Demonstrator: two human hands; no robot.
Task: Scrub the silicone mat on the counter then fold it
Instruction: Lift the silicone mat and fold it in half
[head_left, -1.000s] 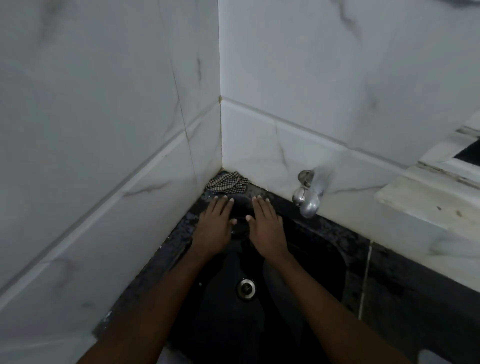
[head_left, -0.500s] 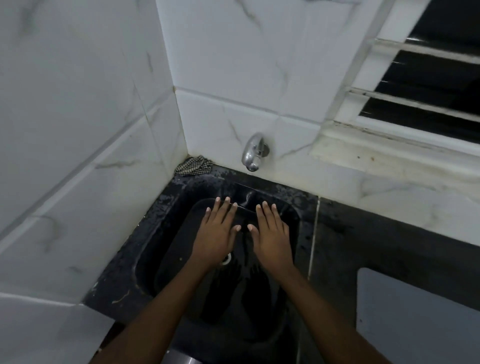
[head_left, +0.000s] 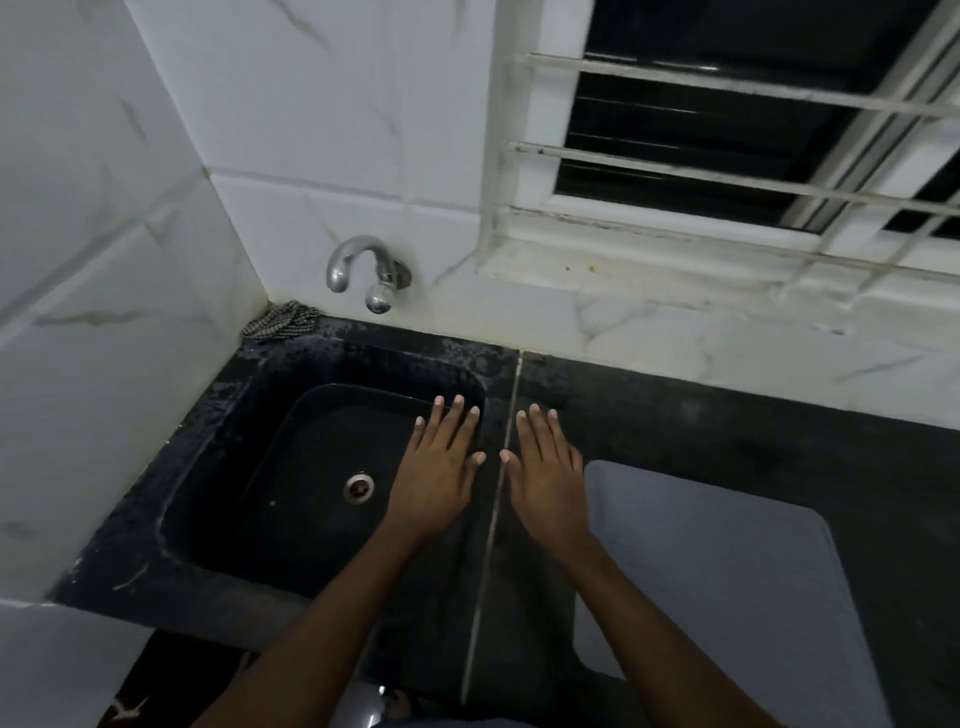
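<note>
Both hands are held flat with fingers spread, and nothing is held. The left hand (head_left: 439, 478) is seen over the right edge of the black sink (head_left: 218, 415). The right hand (head_left: 545, 478) is beside the grey silicone mat (head_left: 727, 587), which lies flat on the dark counter (head_left: 779, 441), to the right. Its long side seems to run near to far. The right hand is nearer, so it would likely be moved there first.

Black counter (head_left: 727, 431): grey silicone mat (head_left: 717, 571) flat, checkered cloth (head_left: 283, 321) in corner.
</note>
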